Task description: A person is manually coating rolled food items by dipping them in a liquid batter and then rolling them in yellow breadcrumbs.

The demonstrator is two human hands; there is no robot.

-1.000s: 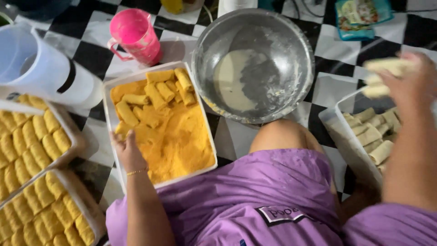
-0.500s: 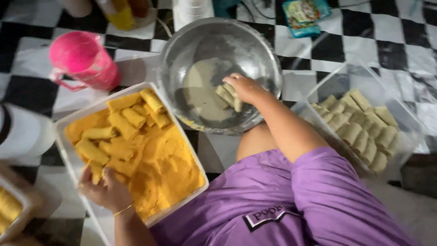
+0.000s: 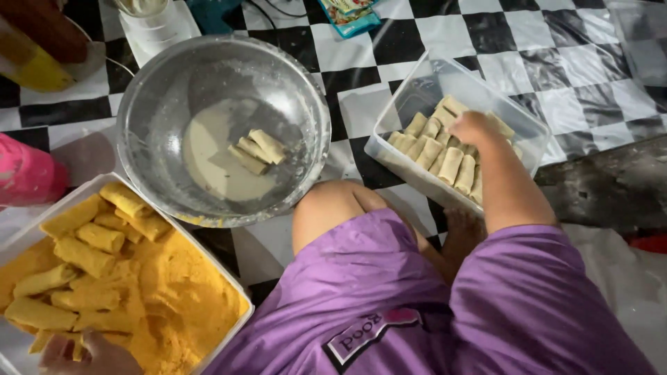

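My right hand [image 3: 474, 129] reaches into a clear plastic tub [image 3: 417, 83] and rests on the pale uncoated rolls [image 3: 439, 154] packed inside; whether the fingers grip one is hidden. My left hand [image 3: 89, 354] sits at the near edge of a white tray [image 3: 208, 258] filled with orange breadcrumbs [image 3: 177, 298] and several coated rolls [image 3: 83, 257], its fingers in the crumbs. Between them stands a metal bowl [image 3: 160, 104] with pale batter [image 3: 212, 156] and three rolls [image 3: 257, 151] lying in it.
A pink cup [image 3: 28, 173] stands left of the bowl. A white container [image 3: 149, 21] and a snack packet [image 3: 351, 15] lie at the back on the black-and-white checkered floor [image 3: 486, 35]. My purple-clad knees [image 3: 431, 305] fill the foreground.
My right hand left the rolls in the batter bowl and moved right into the clear tub. My left hand stayed at the crumb tray. The view swung right.
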